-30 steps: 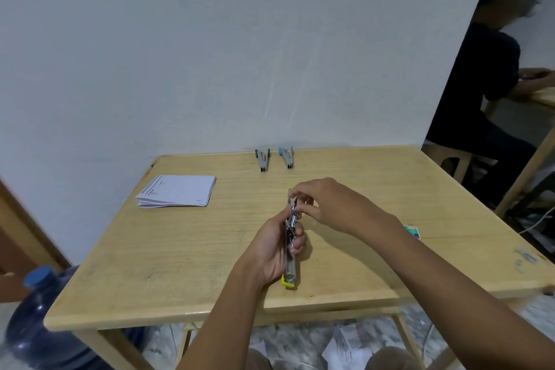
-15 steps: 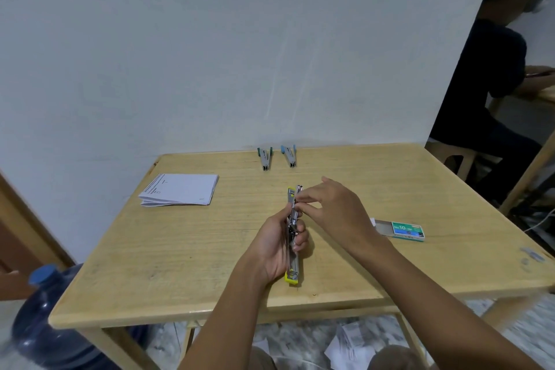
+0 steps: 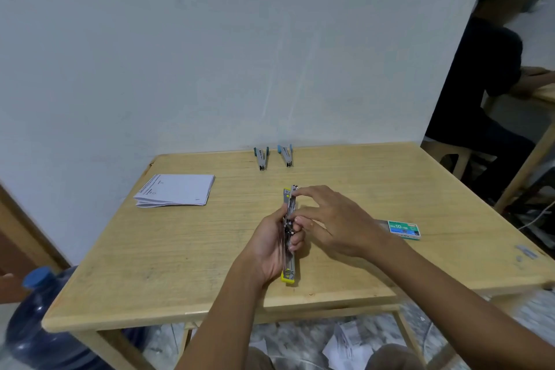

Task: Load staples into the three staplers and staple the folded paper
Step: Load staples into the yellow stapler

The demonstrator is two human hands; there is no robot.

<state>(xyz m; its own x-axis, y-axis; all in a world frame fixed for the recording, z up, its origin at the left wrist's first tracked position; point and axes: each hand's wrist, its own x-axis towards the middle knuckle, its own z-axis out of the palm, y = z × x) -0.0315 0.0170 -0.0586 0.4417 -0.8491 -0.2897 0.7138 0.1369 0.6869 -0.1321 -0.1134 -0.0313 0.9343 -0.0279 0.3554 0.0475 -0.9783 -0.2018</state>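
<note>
Gripping the yellow stapler (image 3: 289,264) around its middle, the left hand (image 3: 270,245) is curling its fingers round the body and holding it low over the wooden table (image 3: 180,249), toward the front edge. The stapler is lying opened out long and straight, one yellow-tipped end pointing at the person and the other pointing away. The right hand (image 3: 333,222) is reaching in from the right, its forefinger and thumb pinching the silver metal arm toward the far end (whether a strip of staples is sitting between them is too small to tell). Its other fingers are spreading loosely.

Just beyond that wrist, a green staple box (image 3: 404,230) is lying flat. Its white lettering is reading "No.10", with smaller print beside it that is not coming through clearly, and its inner tray is showing a little at the left end. The folded paper (image 3: 175,189), a white stack with faint printed lines, is sitting well to the left. A green stapler (image 3: 261,156) and a blue stapler (image 3: 285,155) are lying side by side, not touching, at the far edge by the wall (image 3: 210,39).
</note>
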